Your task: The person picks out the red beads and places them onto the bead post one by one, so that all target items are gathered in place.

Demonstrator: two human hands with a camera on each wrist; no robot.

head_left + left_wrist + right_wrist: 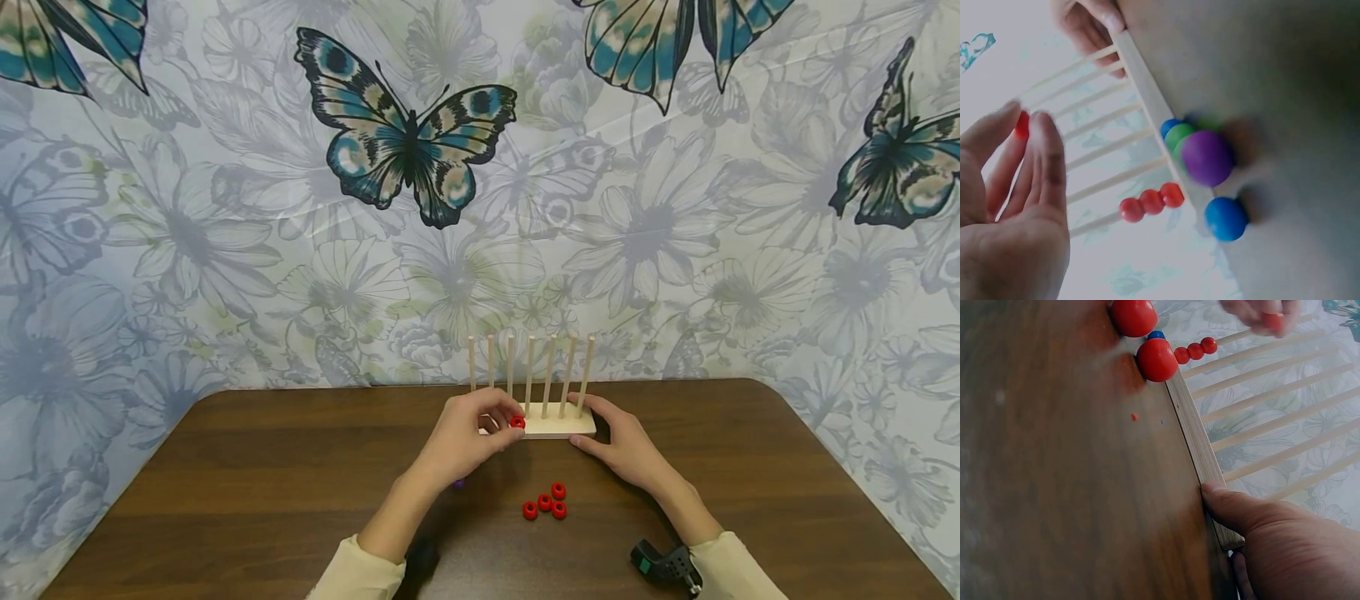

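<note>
My left hand [463, 429] pinches a small red bead [517, 422] between thumb and fingertips, in front of a wooden peg rack [558, 428]. The rack has a pale flat base and several thin upright pegs. In the left wrist view, three red beads [1151, 202] are stacked on the peg at the rack's left end; the held bead is apart from the pegs. My right hand [626, 446] grips the right end of the base, its thumb [1235, 506] along the front edge.
Several loose red beads [545, 502] lie on the brown table [285, 500] in front of the rack. Purple [1208, 158], blue [1227, 219] and green [1179, 137] beads lie near its left part. A butterfly-print cloth [645, 250] hangs behind the table.
</note>
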